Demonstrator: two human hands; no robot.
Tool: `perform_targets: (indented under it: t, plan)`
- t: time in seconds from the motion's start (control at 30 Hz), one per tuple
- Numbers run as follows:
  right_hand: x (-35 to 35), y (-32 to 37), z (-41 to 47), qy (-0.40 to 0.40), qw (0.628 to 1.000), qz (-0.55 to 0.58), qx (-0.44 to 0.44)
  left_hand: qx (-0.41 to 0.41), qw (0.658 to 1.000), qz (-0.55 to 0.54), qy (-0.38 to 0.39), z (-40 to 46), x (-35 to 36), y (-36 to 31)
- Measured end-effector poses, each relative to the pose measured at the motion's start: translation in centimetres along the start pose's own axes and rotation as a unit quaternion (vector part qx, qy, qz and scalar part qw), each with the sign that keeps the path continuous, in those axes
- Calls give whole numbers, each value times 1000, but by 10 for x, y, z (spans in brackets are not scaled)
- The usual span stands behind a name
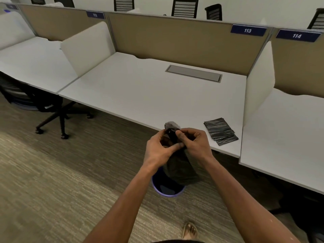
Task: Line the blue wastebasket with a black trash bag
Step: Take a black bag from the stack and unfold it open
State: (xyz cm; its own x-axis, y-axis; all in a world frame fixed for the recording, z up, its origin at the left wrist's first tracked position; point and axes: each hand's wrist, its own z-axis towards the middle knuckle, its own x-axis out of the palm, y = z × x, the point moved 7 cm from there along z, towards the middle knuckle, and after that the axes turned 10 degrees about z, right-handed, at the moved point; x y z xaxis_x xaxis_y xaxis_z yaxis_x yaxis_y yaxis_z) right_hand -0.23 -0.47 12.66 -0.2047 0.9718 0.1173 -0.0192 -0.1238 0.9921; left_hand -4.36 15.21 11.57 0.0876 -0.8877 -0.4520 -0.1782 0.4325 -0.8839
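Observation:
A black trash bag [180,169] hangs bunched between both of my hands, its top end sticking up above my fingers. My left hand [158,148] pinches the bag's upper part from the left. My right hand [193,142] grips the same part from the right, fingertips close to the left hand's. Directly below the hanging bag stands the blue wastebasket [166,191] on the carpet; only its near rim shows, the rest is hidden by the bag and my left forearm.
A stack of folded black bags [220,131] lies on the white desk [140,92] near its front edge, right of my hands. A black office chair [43,106] stands at the left. White dividers flank the desk. My foot [190,230] is on the carpet.

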Motion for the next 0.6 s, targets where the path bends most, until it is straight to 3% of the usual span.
perform_targets:
  t: [0.17, 0.27, 0.43, 0.6]
  plan:
    - [-4, 12, 12, 25, 995, -89, -40, -15, 994, -107, -14, 9, -10, 4]
    - [-15, 20, 23, 18, 993, -106, -48, -6, 995, -97, -14, 15, -21, 6]
    - [-41, 26, 44, -24, 998, -57, -30, -48, 979, -197, 5, 21, -36, 14]
    - [-70, 30, 54, -96, 995, 22, -6, -52, 974, -219, -7, 23, -53, 12]
